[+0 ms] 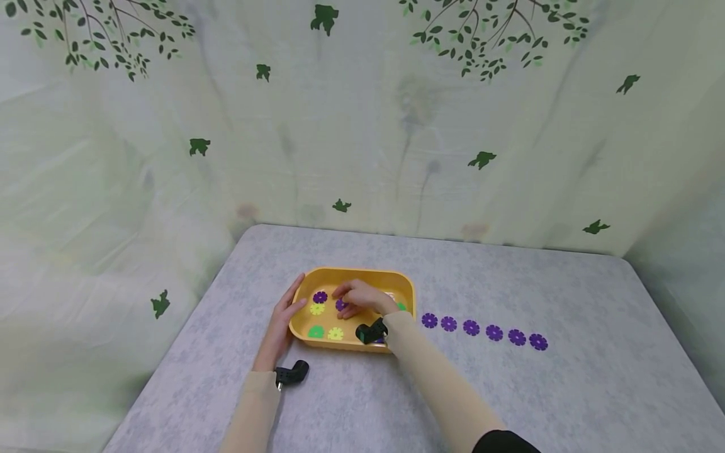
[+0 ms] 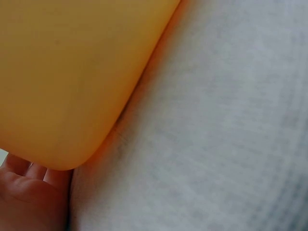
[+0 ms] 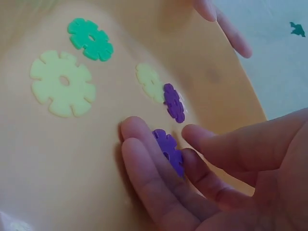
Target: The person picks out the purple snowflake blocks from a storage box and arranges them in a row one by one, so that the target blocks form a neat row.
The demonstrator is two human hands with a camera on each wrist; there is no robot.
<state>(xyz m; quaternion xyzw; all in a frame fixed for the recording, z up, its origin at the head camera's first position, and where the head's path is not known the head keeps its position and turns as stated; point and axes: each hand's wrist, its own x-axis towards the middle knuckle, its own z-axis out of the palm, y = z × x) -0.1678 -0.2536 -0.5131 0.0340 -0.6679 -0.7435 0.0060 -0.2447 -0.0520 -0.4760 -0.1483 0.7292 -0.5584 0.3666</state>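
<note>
A yellow tray stands on the table with notched plastic discs inside. My left hand holds its left end, thumb over the rim and fingers along the outer wall. In the left wrist view those fingers are partly hidden behind the tray. Inside the tray, my right hand has its fingers around a purple notched disc, touching its edge. Close by lie another purple disc and a yellow disc. A larger-looking yellow disc and a green disc lie farther off.
To the right of the tray, several purple discs form a slanting row on the grey table. Another green disc is at the tray's right end, partly covered by my right arm. A leaf-patterned curtain hangs behind the table.
</note>
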